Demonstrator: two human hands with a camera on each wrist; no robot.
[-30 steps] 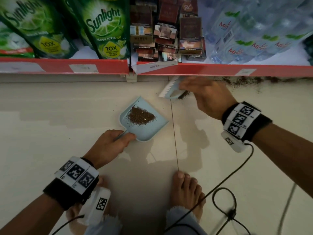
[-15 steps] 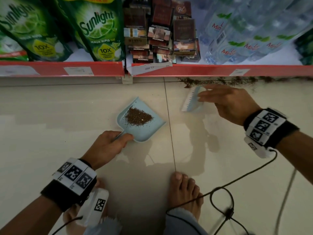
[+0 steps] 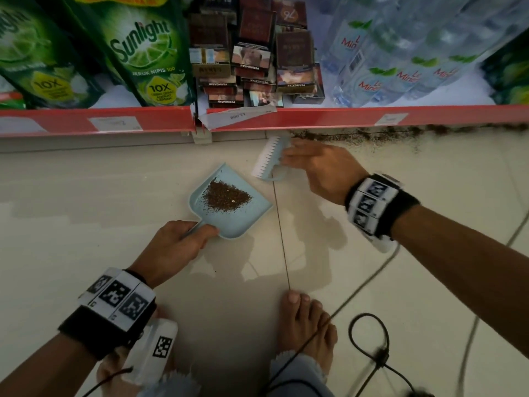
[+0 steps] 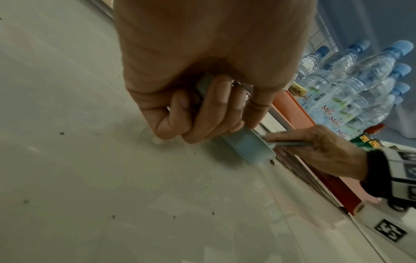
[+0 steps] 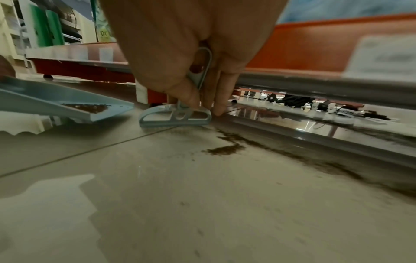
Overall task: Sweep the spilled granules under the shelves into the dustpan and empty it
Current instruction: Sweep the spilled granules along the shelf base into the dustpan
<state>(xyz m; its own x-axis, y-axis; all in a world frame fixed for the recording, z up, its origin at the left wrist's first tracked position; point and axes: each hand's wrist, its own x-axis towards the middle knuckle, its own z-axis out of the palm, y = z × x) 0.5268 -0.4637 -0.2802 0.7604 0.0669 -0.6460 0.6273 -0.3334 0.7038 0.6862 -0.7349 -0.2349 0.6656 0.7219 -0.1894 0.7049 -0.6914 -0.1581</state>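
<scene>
A light blue dustpan (image 3: 254,217) rests on the pale floor tiles with a heap of brown granules (image 3: 227,195) in it. My left hand (image 3: 174,247) grips its handle, fingers curled round it (image 4: 209,110). My right hand (image 3: 317,167) holds a small blue brush (image 3: 270,159) by its handle, head down on the floor just right of the pan's mouth, at the shelf base. In the right wrist view the brush (image 5: 178,116) stands beside the pan (image 5: 67,105). More spilled granules (image 3: 357,136) line the shelf base to the right, with a patch (image 5: 225,149) on the tile.
A red-edged low shelf (image 3: 315,117) carries green detergent pouches (image 3: 146,53), cigarette packs (image 3: 252,61) and water bottles (image 3: 400,61). My bare right foot (image 3: 306,325) stands behind the pan, and black cables (image 3: 369,339) loop over the floor at the right.
The right hand swung the brush out to the right half a second ago and has brought it back left against the shelf base near the pan. The left hand and pan stayed put.
</scene>
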